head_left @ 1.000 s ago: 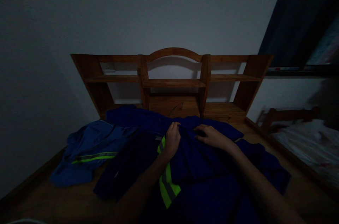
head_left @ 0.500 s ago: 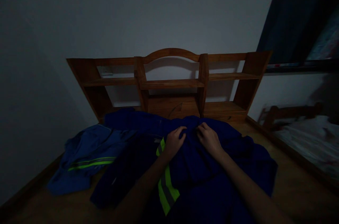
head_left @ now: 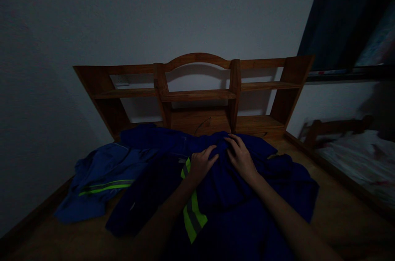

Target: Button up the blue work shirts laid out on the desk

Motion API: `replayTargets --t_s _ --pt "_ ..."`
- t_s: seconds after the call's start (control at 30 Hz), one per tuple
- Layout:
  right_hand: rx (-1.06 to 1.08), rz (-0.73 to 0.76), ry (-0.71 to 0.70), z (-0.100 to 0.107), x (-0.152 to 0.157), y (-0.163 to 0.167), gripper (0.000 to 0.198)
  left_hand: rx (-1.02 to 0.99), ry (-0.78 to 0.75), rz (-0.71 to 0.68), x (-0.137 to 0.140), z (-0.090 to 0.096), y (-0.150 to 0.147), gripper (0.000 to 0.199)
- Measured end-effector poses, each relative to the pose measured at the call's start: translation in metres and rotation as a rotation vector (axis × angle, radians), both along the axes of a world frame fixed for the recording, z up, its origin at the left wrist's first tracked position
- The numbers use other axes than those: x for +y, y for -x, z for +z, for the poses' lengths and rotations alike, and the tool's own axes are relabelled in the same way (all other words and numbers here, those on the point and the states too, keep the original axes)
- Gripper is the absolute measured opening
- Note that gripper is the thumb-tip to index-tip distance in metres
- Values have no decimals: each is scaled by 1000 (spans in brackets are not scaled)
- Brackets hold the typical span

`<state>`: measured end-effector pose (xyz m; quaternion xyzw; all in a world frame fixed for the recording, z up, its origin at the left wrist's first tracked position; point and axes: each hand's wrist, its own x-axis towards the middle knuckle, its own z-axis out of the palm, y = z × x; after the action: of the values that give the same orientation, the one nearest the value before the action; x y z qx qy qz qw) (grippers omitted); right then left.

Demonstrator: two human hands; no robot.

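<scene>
A dark blue work garment with a yellow-green and grey reflective band lies spread and wrinkled in front of me. My left hand rests on its upper part, close to the band, with fingers bent and the thumb apart from them. To the right, my right hand lies on the same cloth, fingers spread and stretched forward. A small gap of blue fabric shows between the two hands. Dim light hides the finer details of the garment, and the undersides of my fingers are out of sight.
Lighter blue clothing with a reflective stripe lies at the left on the wooden surface. A wooden shelf headboard stands behind, against the wall. At right are a raised wooden edge and whitish plastic-like material.
My right hand has loosened from a pinch, and its fingers now spread over the cloth. My left hand stays nearly in place, its thumb and fingers a little straighter. The view shifts slightly.
</scene>
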<state>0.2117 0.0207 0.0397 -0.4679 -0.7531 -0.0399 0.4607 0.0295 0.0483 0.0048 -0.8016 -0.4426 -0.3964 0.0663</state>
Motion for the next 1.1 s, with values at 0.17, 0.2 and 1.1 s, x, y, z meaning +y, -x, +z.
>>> replayTargets --t_s 0.17,0.2,1.1 --pt "-92 -49 -12 -3 -2 6 39 124 -73 18 -8 9 1 32" --pt "-97 -57 -6 -3 -2 6 38 148 -81 11 -10 10 1 30" --pt "-111 49 108 -4 1 -3 25 73 -31 -62 -2 0 -3 25"
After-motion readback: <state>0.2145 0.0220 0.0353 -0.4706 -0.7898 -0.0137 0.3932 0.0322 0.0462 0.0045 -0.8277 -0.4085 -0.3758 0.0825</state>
